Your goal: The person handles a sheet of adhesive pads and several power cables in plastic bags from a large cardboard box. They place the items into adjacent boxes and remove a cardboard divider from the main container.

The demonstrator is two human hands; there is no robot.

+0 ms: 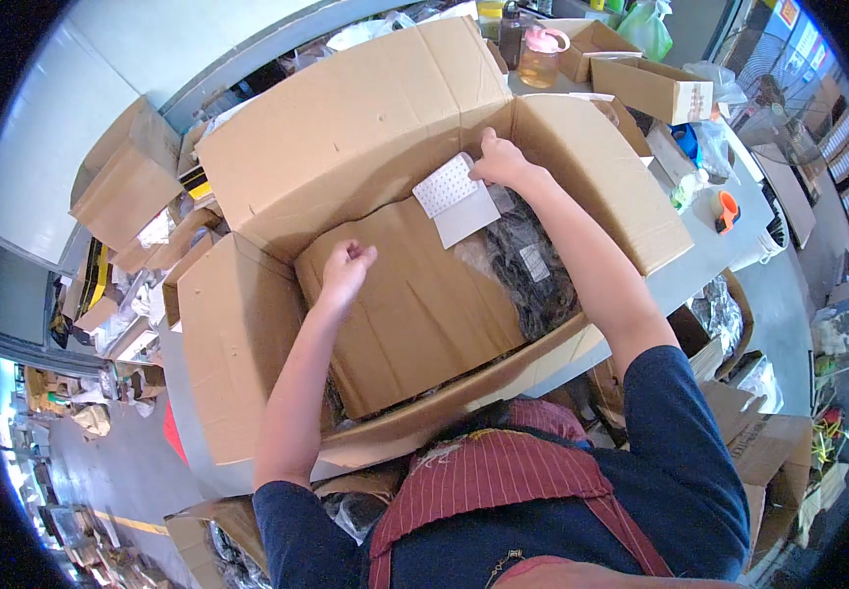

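Note:
A large open cardboard box (346, 123) stands in front of me with its flaps folded out. Inside lies a flat brown cardboard sheet (405, 304). Beside it, on the right, are dark items in clear plastic bags (532, 260), one bearing a white label. My right hand (503, 160) is closed on the upper right edge of a folded white paper sheet (456, 201) with rows of small print, near the box's far wall. Over the left part of the cardboard sheet, my left hand (346, 267) is curled closed, and nothing shows in it.
The box rests on a grey table (684, 270). Behind it stand a pink-lidded jug (542, 57), a dark bottle (511, 34) and smaller open boxes (650, 90). An orange tape dispenser (727, 211) lies at the right. More cardboard boxes (130, 177) crowd the left side.

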